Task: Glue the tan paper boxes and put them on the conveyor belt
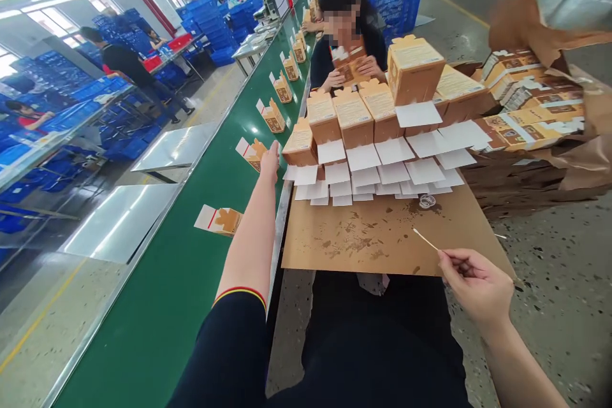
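— Left hand [270, 162]?
— Stretched far forward over the edge of the green conveyor belt [191, 280], fingers curled together, resting against a small open carton [252, 154] lying on the belt. Hard to tell whether gripping that carton or only touching it.

— And the right hand [478, 287]?
— Held low over the near corner of the cardboard sheet [382, 239], thumb and forefinger pinched shut on a thin stick [425, 240]. Stick pointing up and left, its tip hovering above the stained brown board.

— Stains on the board?
— Dark blotches scattered across the middle, plus a small clear dish [427, 201] near the far edge.

— Beyond the dish?
— Rows of upright brown cartons [354, 118], white flaps [363, 159] folded out toward the camera and overlapping like shingles. One more carton [414, 69] stacked higher at the right end.

— Further right?
— Pile of flat printed carton blanks [530, 102] sitting in torn brown wrapping paper [535, 25].

— On the belt itself?
— Another open carton [218, 220] lying nearer, well apart from the left hand, and a line of similar ones [272, 116] spaced along the belt into the distance.

— Anyone else around?
— A person [347, 44] seated opposite, both hands on a carton of the same kind. More people further along the line and off to the left among blue crates [210, 19].
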Motion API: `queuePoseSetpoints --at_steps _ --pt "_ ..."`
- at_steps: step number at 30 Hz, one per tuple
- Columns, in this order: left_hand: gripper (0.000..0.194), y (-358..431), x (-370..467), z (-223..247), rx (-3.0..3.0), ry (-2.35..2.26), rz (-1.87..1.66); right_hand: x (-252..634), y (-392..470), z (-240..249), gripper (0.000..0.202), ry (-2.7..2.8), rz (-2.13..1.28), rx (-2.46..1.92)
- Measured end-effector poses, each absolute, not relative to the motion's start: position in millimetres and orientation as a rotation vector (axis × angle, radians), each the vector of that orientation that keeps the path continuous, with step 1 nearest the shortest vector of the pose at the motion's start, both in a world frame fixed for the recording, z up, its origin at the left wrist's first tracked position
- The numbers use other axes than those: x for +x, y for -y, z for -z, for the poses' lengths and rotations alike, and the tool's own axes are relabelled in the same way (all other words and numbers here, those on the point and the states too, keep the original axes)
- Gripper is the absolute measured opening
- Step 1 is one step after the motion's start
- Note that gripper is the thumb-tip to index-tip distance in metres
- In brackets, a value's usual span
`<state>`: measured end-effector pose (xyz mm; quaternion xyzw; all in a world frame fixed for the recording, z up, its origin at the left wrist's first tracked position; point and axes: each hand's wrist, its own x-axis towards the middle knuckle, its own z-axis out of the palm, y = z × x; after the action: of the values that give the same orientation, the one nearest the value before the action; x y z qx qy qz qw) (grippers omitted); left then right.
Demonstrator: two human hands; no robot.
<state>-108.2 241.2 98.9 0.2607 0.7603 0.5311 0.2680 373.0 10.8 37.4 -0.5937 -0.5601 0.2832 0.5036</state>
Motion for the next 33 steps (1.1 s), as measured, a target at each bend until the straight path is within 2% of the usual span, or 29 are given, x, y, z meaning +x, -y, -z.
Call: queuePoseSetpoints --at_steps 3,6,13,16,20,24,29,33 --pt "0.038 -265.6 -100.1 -99.3 0.637 -2.037 -1.314 375.0 -6.3 -41.5 0.054 1.327 -0.629 -1.451" --pt "0.035 -266.1 -97.1 -96.6 0.617 -2.009 -1.276 378.3 -2.5 -42.0 0.049 1.289 -0.590 -1.455" --pt "0.033 -200.2 -128.9 -111.0 0.600 -1.975 -1.469 393.3 -13.4 -36.2 0.040 1.337 -0.544 -1.482" --pt "0.044 -138.2 -124.1 -101.9 0.682 -1.777 -1.579 402.5 -36.1 -40.3 0.039 1.416 -0.421 -1.551" --pt "0.071 -43.6 -86.6 -62.9 0.797 -1.394 -1.659 407.3 -73.8 -50.1 0.032 1.588 -0.383 -1.667" --pt "0.085 26.2 -46.2 -21.4 0.697 -1.370 -1.561 402.6 -105.8 -51.7 0.021 1.739 -0.448 -1.740" --pt "0.095 37.7 -15.0 -0.8 0.647 -1.439 -1.471 395.0 -130.4 -45.7 0.017 1.911 -0.428 -1.805" --pt "0.088 18.2 -1.6 -2.0 0.716 -1.447 -1.457 402.2 -132.6 -46.5 0.014 1.888 -0.392 -1.837"
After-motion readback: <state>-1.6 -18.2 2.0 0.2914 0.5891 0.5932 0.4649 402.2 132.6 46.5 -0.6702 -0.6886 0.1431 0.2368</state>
